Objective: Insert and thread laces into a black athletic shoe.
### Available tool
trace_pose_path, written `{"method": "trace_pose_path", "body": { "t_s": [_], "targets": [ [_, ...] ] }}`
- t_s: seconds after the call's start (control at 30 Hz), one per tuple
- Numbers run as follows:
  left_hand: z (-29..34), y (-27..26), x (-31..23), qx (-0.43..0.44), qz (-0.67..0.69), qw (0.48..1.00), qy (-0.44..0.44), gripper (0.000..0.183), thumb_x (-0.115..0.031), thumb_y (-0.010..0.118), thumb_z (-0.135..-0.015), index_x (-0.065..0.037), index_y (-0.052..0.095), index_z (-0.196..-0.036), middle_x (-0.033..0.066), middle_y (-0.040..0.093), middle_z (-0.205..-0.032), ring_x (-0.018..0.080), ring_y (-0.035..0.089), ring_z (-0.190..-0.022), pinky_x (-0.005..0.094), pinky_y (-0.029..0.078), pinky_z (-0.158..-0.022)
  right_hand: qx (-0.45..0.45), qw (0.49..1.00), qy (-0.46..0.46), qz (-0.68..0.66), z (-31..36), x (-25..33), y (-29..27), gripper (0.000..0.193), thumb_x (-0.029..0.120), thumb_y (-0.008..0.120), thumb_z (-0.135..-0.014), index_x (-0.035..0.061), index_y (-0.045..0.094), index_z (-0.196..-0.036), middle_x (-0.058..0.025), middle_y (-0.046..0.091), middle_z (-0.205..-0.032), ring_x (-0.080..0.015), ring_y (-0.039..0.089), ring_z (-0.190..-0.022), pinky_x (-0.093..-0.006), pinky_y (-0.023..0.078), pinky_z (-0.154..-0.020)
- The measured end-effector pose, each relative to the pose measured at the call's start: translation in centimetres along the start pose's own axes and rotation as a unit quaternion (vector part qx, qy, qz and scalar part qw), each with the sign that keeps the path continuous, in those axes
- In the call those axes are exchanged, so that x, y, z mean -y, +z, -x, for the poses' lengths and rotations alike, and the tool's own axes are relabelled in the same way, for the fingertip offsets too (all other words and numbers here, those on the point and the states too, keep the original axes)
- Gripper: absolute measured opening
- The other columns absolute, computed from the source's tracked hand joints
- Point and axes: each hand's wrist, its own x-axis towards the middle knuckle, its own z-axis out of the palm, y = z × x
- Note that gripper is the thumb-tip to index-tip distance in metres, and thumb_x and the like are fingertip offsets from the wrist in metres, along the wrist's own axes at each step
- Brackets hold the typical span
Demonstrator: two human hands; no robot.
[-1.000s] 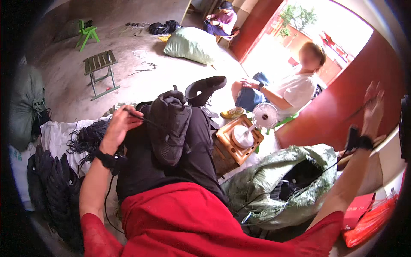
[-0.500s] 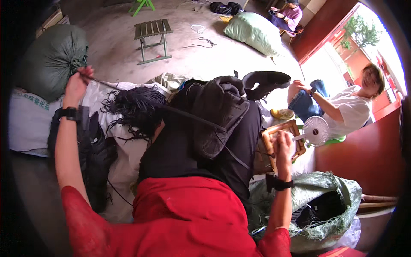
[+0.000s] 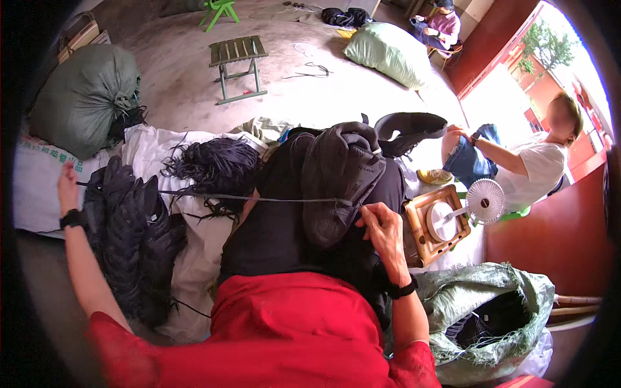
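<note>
A black shoe [image 3: 346, 187] lies on my lap, its opening away from me. A long dark shoelace [image 3: 259, 198] stretches almost level from it to my left hand [image 3: 67, 187], which is closed on its far end. My right hand [image 3: 383, 233] is beside the shoe's right side, fingers pinched; what they hold is too small to make out. A second black shoe [image 3: 414, 128] lies just beyond the first. Left of my lap, a bundle of black laces [image 3: 213, 169] rests on white sheeting [image 3: 200, 242]. Nested black shoes [image 3: 129, 239] stand in rows under the stretched lace.
A green sack [image 3: 84, 97] sits at far left, a pale sack [image 3: 388, 55] at the back. On the right are a bamboo stool [image 3: 420, 242] bearing a white fan [image 3: 484, 200], an open woven sack [image 3: 479, 278] and a seated person [image 3: 533, 155]. A folding stool [image 3: 238, 52] stands ahead.
My left hand has come down and outward, drawing the shoelace across to the left. My right hand has moved left from over the bamboo stool to the shoe's side.
</note>
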Motion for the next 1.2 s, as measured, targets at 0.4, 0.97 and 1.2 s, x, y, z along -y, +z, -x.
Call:
{"method": "trace_pose_path", "body": {
  "t_s": [0.4,0.97,1.2],
  "targets": [
    [42.5,43.8,-0.7,0.480,-0.018,0.876,0.037,0.029,-0.014,0.044,-0.100,-0.003,0.059,-0.123,0.0019,0.066,-0.082,0.0095,0.061,-0.074,0.0243,0.050,-0.069,0.092,0.985,0.087,-0.116,-1.0,-0.1,-1.3,0.025,0.026,0.060,-0.094,0.0019,0.066,-0.091,-0.0048,0.066,-0.069,-0.0088,0.055,-0.051,-0.0225,0.044,-0.050],
    [47.5,46.2,-1.1,0.491,-0.188,0.830,0.185,0.011,-0.013,0.061,-0.091,-0.002,0.061,-0.089,0.0128,0.070,-0.072,0.0269,0.071,-0.069,0.0349,0.054,-0.060,-0.023,0.996,-0.016,0.086,-0.6,-0.4,1.3,0.019,0.018,0.062,-0.093,-0.0003,0.062,-0.088,-0.0137,0.066,-0.065,-0.0220,0.065,-0.052,-0.0327,0.050,-0.049],
    [48.2,47.2,-0.6,0.454,-0.173,0.861,0.153,0.010,-0.011,0.061,-0.090,-0.002,0.058,-0.088,0.0132,0.068,-0.069,0.0281,0.070,-0.065,0.0361,0.053,-0.057,-0.036,0.998,-0.013,0.053,-0.4,-0.2,1.4,0.020,0.017,0.062,-0.095,-0.0015,0.062,-0.089,-0.0112,0.066,-0.064,-0.0160,0.064,-0.051,-0.0296,0.049,-0.048]
  ]
}}
